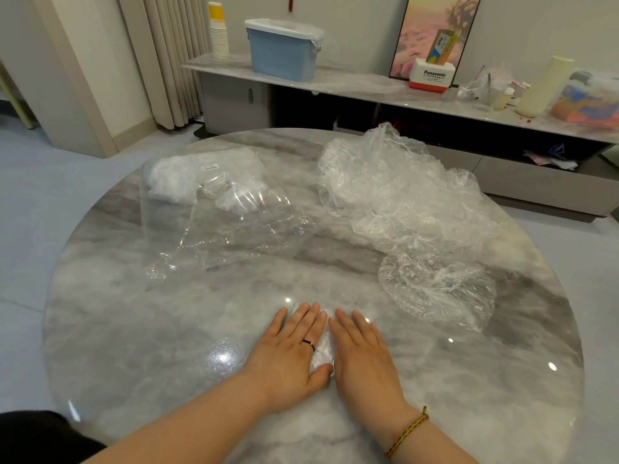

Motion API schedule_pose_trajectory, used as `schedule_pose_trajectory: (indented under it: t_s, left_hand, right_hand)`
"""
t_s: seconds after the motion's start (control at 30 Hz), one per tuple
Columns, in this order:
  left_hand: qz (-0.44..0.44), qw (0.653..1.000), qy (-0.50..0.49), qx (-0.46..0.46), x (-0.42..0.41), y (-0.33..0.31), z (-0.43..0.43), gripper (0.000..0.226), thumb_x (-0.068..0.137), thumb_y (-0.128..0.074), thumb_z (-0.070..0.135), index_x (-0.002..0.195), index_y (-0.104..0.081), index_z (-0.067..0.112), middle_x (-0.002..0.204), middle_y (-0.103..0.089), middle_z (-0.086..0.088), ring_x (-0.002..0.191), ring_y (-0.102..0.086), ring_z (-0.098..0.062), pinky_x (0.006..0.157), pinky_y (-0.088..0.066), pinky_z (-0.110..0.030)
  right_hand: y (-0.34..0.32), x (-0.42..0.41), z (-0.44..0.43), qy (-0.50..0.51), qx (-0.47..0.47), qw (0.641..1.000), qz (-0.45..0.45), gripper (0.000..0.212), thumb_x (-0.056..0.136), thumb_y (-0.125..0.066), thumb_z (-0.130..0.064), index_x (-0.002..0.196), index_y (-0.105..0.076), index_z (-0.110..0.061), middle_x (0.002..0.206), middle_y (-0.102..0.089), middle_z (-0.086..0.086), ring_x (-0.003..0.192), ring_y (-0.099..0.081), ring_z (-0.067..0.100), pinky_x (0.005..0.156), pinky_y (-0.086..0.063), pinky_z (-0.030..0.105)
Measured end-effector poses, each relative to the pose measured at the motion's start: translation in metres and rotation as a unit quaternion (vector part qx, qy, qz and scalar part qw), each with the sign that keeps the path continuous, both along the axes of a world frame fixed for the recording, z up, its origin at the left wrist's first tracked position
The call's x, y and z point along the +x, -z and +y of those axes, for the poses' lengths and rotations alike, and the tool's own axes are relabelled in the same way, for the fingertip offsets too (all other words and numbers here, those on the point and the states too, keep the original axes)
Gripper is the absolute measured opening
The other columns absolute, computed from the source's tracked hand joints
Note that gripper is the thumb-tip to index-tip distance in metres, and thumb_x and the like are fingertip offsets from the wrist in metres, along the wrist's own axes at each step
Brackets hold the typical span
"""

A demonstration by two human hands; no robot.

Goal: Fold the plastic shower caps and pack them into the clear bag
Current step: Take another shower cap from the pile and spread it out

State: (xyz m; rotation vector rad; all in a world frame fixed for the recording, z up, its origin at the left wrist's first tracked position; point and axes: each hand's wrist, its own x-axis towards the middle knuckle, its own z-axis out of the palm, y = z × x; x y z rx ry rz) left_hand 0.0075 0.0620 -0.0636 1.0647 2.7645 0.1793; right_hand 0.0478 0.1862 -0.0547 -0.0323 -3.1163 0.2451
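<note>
A folded shower cap (322,349) lies flat on the round marble table (150,346), mostly hidden under my palms. My left hand (289,349) and my right hand (363,354) press down on it side by side with straight fingers. The clear bag (221,209) lies at the far left of the table, with several white folded caps inside its far end. A heap of loose crumpled shower caps (398,195) sits at the far right. One spread cap (435,289) lies apart, right of my hands.
Behind the table runs a low grey cabinet (368,88) bearing a blue lidded bin (283,50), stacked paper cups (218,35), a Panasonic box (432,75) and bottles. Curtains hang at the back left. The table's near edge is close to my body.
</note>
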Motion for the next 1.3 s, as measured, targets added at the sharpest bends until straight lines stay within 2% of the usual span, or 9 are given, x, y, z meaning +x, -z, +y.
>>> schedule_pose_trajectory:
  t_s: [0.1, 0.27, 0.63, 0.77, 0.83, 0.93, 1.03, 1.17, 1.3]
  left_hand:
    - [0.050, 0.997, -0.025, 0.048, 0.000, 0.008, -0.004, 0.089, 0.060, 0.009, 0.064, 0.136, 0.023, 0.018, 0.143, 0.023, 0.005, 0.132, 0.025, -0.005, 0.104, 0.028, -0.021]
    - [0.039, 0.979, -0.011, 0.200, 0.000, 0.002, -0.017, 0.060, 0.084, -0.032, 0.064, 0.124, -0.043, 0.021, 0.126, -0.057, 0.003, 0.120, -0.040, -0.010, 0.107, -0.014, -0.022]
    - [0.119, 0.964, 0.042, 0.235, -0.005, 0.001, -0.020, 0.030, 0.071, -0.045, 0.032, 0.067, -0.074, 0.027, 0.075, -0.070, 0.016, 0.068, -0.063, 0.002, 0.083, -0.038, -0.017]
    - [-0.046, 0.934, -0.134, 0.328, -0.003, -0.019, -0.025, 0.017, 0.077, -0.045, 0.043, 0.072, -0.062, 0.040, 0.063, -0.061, 0.025, 0.078, -0.058, -0.004, 0.067, -0.039, -0.009]
    - [-0.150, 0.892, -0.181, 0.385, -0.002, -0.024, -0.028, 0.022, 0.090, -0.052, 0.030, 0.071, -0.057, 0.039, 0.063, -0.062, 0.025, 0.076, -0.061, -0.002, 0.072, -0.045, -0.015]
    - [-0.219, 0.860, -0.198, 0.416, 0.000, -0.042, -0.034, 0.029, 0.091, -0.053, 0.008, 0.075, -0.060, 0.031, 0.060, -0.064, 0.020, 0.064, -0.058, 0.005, 0.068, -0.045, -0.014]
    - [-0.249, 0.854, -0.184, 0.418, 0.000, -0.058, -0.044, 0.023, 0.093, -0.049, 0.012, 0.089, -0.057, 0.033, 0.059, -0.064, 0.017, 0.063, -0.059, 0.006, 0.071, -0.045, -0.011]
    - [-0.156, 0.885, -0.225, 0.378, -0.022, -0.075, -0.074, 0.018, 0.095, -0.047, 0.019, 0.089, -0.062, 0.029, 0.072, -0.066, 0.025, 0.078, -0.057, 0.009, 0.071, -0.038, -0.002]
    - [0.046, 0.934, -0.290, 0.205, -0.064, -0.075, -0.118, 0.026, 0.094, -0.050, 0.025, 0.100, -0.071, 0.012, 0.124, -0.059, 0.002, 0.119, -0.047, -0.019, 0.094, -0.032, -0.024]
  right_hand:
    - [-0.004, 0.001, 0.008, 0.021, -0.092, 0.995, 0.027, 0.049, 0.073, -0.042, -0.022, 0.117, -0.061, -0.012, 0.109, -0.067, -0.002, 0.104, -0.063, 0.017, 0.094, -0.043, 0.026]
    - [-0.015, -0.003, 0.018, 0.014, -0.155, 0.988, 0.023, 0.062, 0.091, -0.051, -0.023, 0.143, -0.018, -0.024, 0.094, -0.040, -0.020, 0.117, -0.036, 0.007, 0.101, -0.015, 0.017]
    - [-0.012, -0.007, 0.023, -0.136, -0.157, 0.966, 0.152, 0.021, 0.066, -0.046, -0.034, 0.086, -0.044, -0.032, 0.093, -0.065, -0.004, 0.108, -0.043, 0.014, 0.091, -0.043, 0.035]
    - [-0.021, -0.006, 0.022, -0.164, -0.178, 0.967, 0.082, 0.067, 0.063, -0.043, -0.059, 0.119, -0.053, -0.024, 0.133, -0.043, -0.014, 0.139, -0.013, 0.005, 0.112, 0.004, 0.016]
    - [-0.023, -0.006, 0.019, -0.127, -0.260, 0.956, 0.050, 0.072, 0.063, -0.044, -0.063, 0.122, -0.055, -0.023, 0.126, -0.033, -0.026, 0.131, -0.009, -0.009, 0.105, 0.008, 0.004]
    - [-0.031, -0.005, 0.011, -0.031, -0.430, 0.902, 0.012, 0.014, 0.076, -0.068, -0.031, 0.084, -0.062, -0.021, 0.095, -0.050, -0.028, 0.096, -0.044, -0.014, 0.085, -0.031, 0.003]
    - [-0.032, -0.002, 0.003, 0.023, -0.527, 0.849, 0.018, 0.025, 0.077, -0.066, -0.019, 0.061, -0.048, -0.010, 0.053, -0.046, -0.014, 0.053, -0.040, -0.002, 0.054, -0.032, 0.013]
    - [-0.040, -0.001, 0.002, 0.082, -0.551, 0.830, 0.028, 0.030, 0.087, -0.057, -0.002, 0.062, -0.044, -0.013, 0.045, -0.040, -0.012, 0.044, -0.035, 0.000, 0.045, -0.029, 0.012]
    - [-0.045, -0.010, 0.002, 0.131, -0.599, 0.790, -0.001, 0.021, 0.091, -0.050, -0.004, 0.072, -0.052, -0.012, 0.053, -0.049, -0.009, 0.041, -0.042, -0.002, 0.043, -0.036, 0.011]
